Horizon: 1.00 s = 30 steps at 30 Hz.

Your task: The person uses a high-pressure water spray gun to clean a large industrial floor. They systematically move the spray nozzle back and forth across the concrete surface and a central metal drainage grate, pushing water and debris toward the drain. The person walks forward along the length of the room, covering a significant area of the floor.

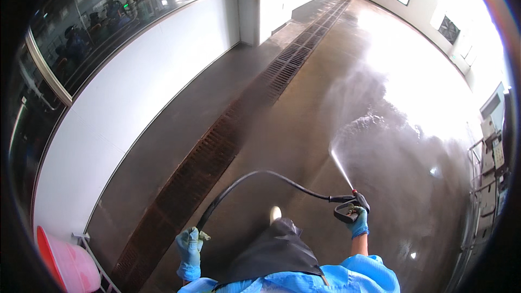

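My right hand (357, 220), in a light blue glove, grips the black handle of a spray gun (360, 201) at the lower right. From its red-tipped nozzle a white water jet (342, 169) strikes the wet concrete floor (293, 146) and throws up spray. A black hose (260, 173) arches from the gun to my left hand (189, 248), gloved too and closed around it at the lower left. Between my hands hang a dark apron (276, 248) and, past its edge, the tip of a pale boot (275, 213).
A rusty drain grate (195, 167) runs diagonally along the floor beside a white wall (134, 85) with windows. A pink tub (71, 262) stands by a metal frame (95, 258) at the lower left. Metal racks with boxes (486, 171) line the right edge.
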Each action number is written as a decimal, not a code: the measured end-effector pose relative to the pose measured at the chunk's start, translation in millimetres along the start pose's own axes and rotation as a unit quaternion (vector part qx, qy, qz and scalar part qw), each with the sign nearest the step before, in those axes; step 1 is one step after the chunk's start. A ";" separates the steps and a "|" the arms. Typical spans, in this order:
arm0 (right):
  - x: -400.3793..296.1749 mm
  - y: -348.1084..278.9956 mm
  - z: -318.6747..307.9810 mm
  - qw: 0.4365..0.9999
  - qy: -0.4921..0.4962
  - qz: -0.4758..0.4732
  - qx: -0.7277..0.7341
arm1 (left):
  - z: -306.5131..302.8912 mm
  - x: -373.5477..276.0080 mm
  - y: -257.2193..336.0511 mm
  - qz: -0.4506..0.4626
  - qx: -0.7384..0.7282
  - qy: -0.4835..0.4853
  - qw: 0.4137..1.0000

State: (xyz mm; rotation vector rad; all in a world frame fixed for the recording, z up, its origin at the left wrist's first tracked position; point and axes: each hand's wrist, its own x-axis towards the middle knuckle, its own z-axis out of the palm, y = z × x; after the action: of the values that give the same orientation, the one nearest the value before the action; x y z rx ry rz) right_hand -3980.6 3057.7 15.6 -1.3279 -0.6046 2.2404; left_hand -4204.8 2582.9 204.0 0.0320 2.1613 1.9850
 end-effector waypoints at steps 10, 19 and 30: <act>206.1 74.0 234.4 0.975 -0.044 0.127 -0.179 | -36.8 171.9 -10.7 -0.036 0.084 0.192 0.977; 337.6 145.9 458.6 0.945 -0.081 -0.007 -0.317 | 7.0 247.6 38.1 -0.116 0.244 0.315 0.910; 399.8 176.0 587.4 0.839 -0.123 0.257 -0.464 | -45.2 315.8 70.7 -0.157 0.204 0.420 0.870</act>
State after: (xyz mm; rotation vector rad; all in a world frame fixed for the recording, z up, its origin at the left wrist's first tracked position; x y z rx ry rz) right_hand -4702.4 3074.7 -104.7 -1.7926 -1.7818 2.6757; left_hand -4529.9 2594.1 234.0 -1.2447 2.7809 1.4394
